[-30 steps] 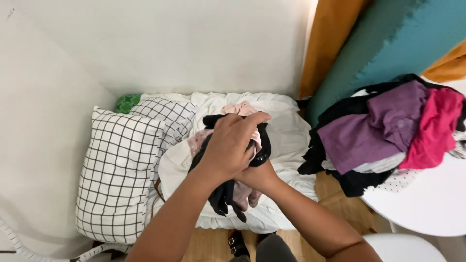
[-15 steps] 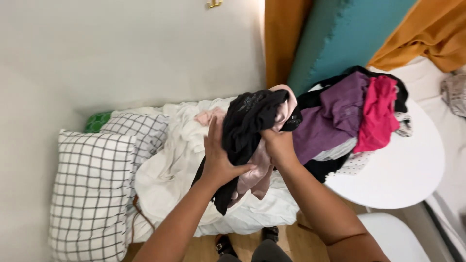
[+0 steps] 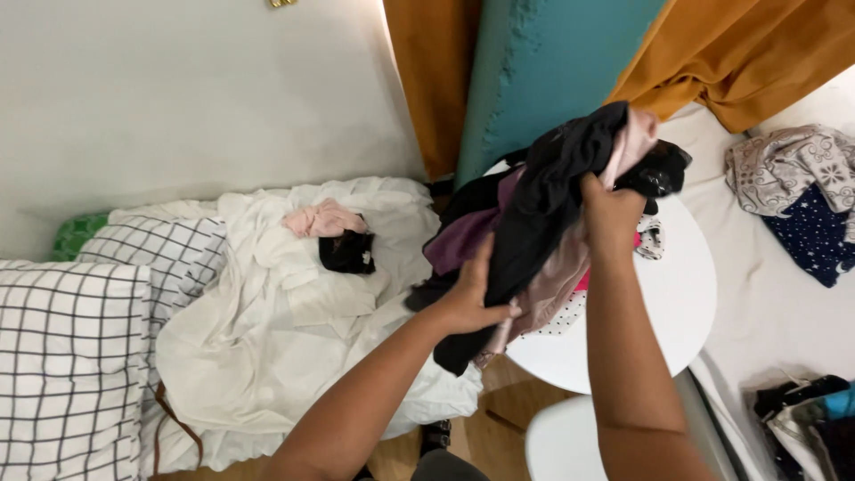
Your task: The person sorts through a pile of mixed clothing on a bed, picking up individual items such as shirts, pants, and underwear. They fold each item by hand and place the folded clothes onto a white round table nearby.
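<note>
Head view, hands (image 3: pixel 534 258) gripping clothes bundle (image 3: pixel 552 196), table (image 3: pixel 677 303) half-hidden

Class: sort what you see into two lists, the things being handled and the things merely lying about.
Handled: left hand and right hand gripping a bundle of dark and pink clothes over the round white table.

Lying about: checked pillow, white sheet, patterned cloth.

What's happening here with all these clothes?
A person holds a bundle of black and pale pink garments in both hands, the left hand gripping low and the right hand higher up, above a round white table with more clothes on it. A white sheet pile and a checked black-and-white pillow lie to the left.
</note>
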